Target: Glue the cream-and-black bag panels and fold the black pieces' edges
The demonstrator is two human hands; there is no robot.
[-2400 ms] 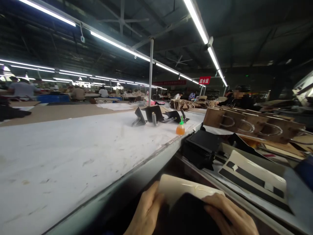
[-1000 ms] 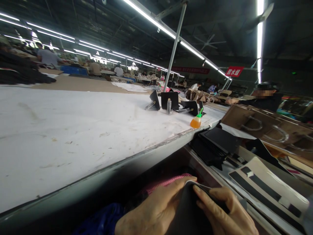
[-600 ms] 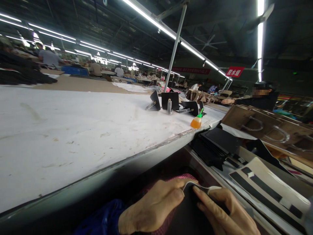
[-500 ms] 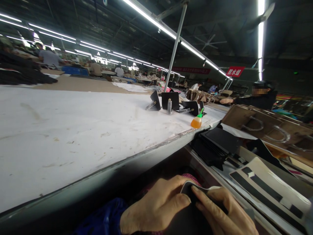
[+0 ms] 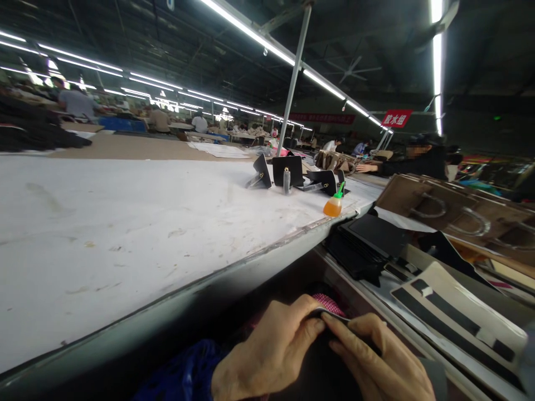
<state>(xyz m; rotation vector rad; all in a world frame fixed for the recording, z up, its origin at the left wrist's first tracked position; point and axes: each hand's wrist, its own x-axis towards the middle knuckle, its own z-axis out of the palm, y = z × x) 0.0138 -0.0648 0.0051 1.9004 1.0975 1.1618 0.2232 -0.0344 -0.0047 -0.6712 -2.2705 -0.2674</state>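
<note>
Close to my body, below the table edge, both hands grip a black sheet piece [image 5: 324, 365] with a pale edge, which looks like leather. My left hand [image 5: 270, 348] pinches its upper edge between thumb and fingers. On the other side, my right hand [image 5: 378, 353] presses the same edge, its fingertips nearly meeting my left thumb. The piece bends along its top between the two hands. Its lower part is dark and partly hidden by my hands. A blue sleeve [image 5: 179, 370] covers my left forearm.
A white-covered table [image 5: 125, 234] extends ahead. Black flap pieces with clasps [image 5: 288, 170] stand there beside a glue bottle [image 5: 333, 206]. To the right are stacked black pieces [image 5: 371, 239], a pale sheet with dark strips [image 5: 463, 317] and brown bag panels [image 5: 455, 206]. A co-worker [image 5: 413, 159] reaches across behind.
My fingers have drawn closer together along the black piece's top edge, which now shows less of its surface. The co-worker's arm has shifted left. The view has turned slightly.
</note>
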